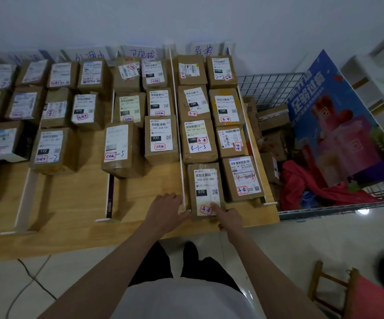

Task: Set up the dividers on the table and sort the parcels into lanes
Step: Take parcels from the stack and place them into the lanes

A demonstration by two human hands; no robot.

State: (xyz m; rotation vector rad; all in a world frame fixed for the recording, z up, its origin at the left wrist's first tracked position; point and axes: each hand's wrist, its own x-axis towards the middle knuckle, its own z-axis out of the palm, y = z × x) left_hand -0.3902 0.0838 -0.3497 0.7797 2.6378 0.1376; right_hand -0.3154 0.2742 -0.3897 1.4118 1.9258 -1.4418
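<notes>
Two hands at the near edge of the wooden table (76,199): left hand (165,209) flat, fingers straight, touching the near end of a white divider (177,125); right hand (229,218) with fingers on the near end of the parcel marked 070 (206,189), grip not clearly readable. Parcel in the rightmost lane, just right of that divider, beside another parcel (241,178). Wire basket (338,208) with more boxes right of the table.

left grip (165,209) flat, right grip (229,218) pointing (forefinger)
</notes>
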